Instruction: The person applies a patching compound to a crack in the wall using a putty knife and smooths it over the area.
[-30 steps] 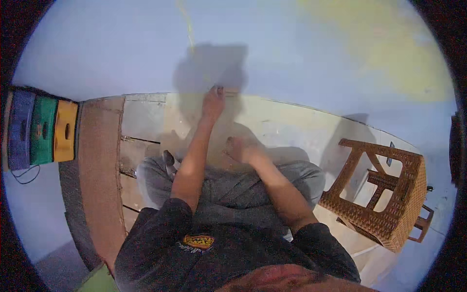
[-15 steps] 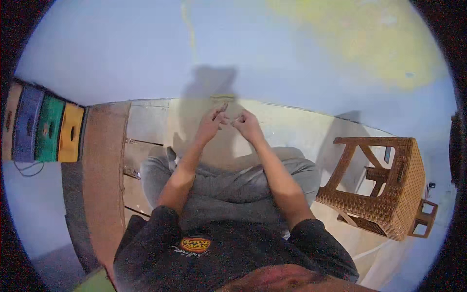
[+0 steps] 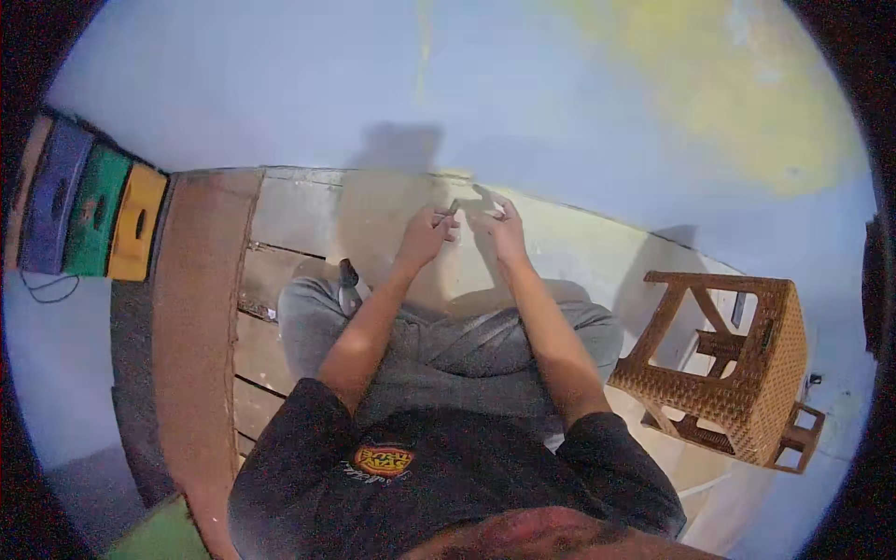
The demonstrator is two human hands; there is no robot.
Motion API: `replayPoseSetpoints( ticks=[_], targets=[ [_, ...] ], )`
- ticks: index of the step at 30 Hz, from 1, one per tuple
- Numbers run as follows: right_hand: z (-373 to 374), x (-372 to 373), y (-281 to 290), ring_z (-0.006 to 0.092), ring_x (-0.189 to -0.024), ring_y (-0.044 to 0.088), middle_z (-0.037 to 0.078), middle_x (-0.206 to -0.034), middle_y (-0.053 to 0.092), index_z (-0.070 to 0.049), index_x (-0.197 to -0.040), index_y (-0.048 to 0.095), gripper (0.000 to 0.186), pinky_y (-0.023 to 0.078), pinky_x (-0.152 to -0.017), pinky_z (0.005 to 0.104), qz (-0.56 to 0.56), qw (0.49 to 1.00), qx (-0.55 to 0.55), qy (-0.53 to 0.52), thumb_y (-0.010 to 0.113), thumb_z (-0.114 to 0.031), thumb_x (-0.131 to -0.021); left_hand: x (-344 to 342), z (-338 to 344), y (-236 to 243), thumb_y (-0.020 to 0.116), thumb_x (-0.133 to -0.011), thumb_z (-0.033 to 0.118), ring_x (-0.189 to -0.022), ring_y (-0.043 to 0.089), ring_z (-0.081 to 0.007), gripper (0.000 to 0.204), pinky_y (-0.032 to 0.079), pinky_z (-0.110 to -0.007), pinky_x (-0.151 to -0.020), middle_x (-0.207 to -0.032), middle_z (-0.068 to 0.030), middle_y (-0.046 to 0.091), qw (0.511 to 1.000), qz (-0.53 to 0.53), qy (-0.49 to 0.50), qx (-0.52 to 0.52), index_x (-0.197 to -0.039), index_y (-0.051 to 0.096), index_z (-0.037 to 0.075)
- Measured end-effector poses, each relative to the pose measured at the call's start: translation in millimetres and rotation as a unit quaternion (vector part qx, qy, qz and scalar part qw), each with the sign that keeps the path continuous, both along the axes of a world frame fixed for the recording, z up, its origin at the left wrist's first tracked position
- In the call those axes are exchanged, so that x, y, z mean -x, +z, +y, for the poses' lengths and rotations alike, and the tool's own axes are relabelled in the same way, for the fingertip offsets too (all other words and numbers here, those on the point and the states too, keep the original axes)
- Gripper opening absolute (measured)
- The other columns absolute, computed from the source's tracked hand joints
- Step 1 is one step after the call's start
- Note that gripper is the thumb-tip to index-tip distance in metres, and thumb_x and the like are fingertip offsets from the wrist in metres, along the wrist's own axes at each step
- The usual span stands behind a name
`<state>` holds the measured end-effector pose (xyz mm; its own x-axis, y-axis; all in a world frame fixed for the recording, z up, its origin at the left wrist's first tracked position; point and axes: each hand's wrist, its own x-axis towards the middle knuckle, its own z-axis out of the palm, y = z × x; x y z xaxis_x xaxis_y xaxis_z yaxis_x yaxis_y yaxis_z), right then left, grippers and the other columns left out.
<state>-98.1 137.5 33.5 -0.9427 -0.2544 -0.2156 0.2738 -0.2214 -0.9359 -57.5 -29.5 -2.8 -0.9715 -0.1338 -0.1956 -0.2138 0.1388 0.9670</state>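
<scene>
My left hand (image 3: pixel 427 233) is closed on a small thin object (image 3: pixel 454 208), too small to make out, in front of the wall's base. Just to its right, my right hand (image 3: pixel 506 227) has its fingers apart, with nothing visible in them, close to but apart from the left hand. Both hands are over pale floor boards (image 3: pixel 297 201) beyond my crossed legs in grey trousers (image 3: pixel 467 345). A white wall (image 3: pixel 560 112) with yellow patches rises behind them, carrying their shadows.
A brown woven plastic stool (image 3: pixel 765 373) lies on its side at the right. At the left stand coloured plastic drawers (image 3: pixel 95 210) in blue, green and yellow, with a cable below. A brown cardboard strip (image 3: pixel 196 327) runs along the left side of the boards.
My right hand came up beside the left, its fingers bunched half a second ago and now apart. My left hand has come down and slightly right, still closed on the small object.
</scene>
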Motion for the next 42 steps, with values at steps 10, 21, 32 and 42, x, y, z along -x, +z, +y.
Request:
replayPoseSetpoints(
  ticks=[10, 21, 32, 42],
  targets=[
    [-8.8, -12.1, -3.1, 0.0170, -0.107, 0.056, 0.007, -0.117, 0.060, -0.006, -0.136, 0.046, 0.047, 0.046, -0.086, 0.0289, -0.037, 0.985, -0.133, 0.105, 0.059, -0.018, -0.093, -2.7, 5.8, 4.6, 0.065, -0.091, 0.018, -0.082, 0.066, -0.0190, 0.023, 0.053, -0.034, -0.072, -0.088, -0.0121, 0.067, 0.997, 0.048, 0.017, 0.057, -0.101, 0.064, -0.003],
    [-15.5, -21.8, -21.4, 0.0099, -0.063, 0.055, 0.002, -0.081, 0.064, -0.002, -0.109, 0.064, 0.020, 0.044, -0.059, 0.0243, 0.040, 0.971, -0.055, 0.228, 0.057, -0.017, -0.098, -2.4, -76.0, -37.4, 0.064, -0.091, 0.020, -0.094, 0.066, -0.0198, 0.022, 0.051, -0.037, -0.083, -0.098, -0.0111, 0.070, 0.969, 0.232, 0.035, 0.080, -0.103, 0.069, 0.002],
    [18.8, -12.2, -35.2, 0.0132, -0.065, 0.059, 0.005, -0.075, 0.063, 0.002, -0.103, 0.064, 0.018, 0.048, -0.060, 0.0286, 0.009, 0.984, -0.045, 0.174, 0.058, -0.012, -0.093, -115.1, -107.2, 55.4, 0.046, -0.099, 0.044, -0.077, 0.066, -0.0217, 0.048, 0.053, -0.033, -0.076, -0.082, -0.0085, 0.068, 0.961, -0.163, 0.064, -0.212, -0.111, 0.064, 0.001],
    [36.2, -6.2, -50.2, 0.0109, -0.045, 0.046, 0.002, -0.058, 0.051, -0.005, -0.082, 0.059, 0.024, 0.037, -0.041, 0.0256, 0.006, 0.986, -0.090, 0.139, 0.049, -0.024, -0.093, -155.7, -87.5, 85.8, 0.038, -0.096, 0.039, -0.079, 0.062, -0.0193, 0.050, 0.047, -0.033, -0.074, -0.088, -0.0077, 0.066, 0.975, -0.105, 0.188, 0.048, -0.107, 0.068, 0.000]
  ],
)
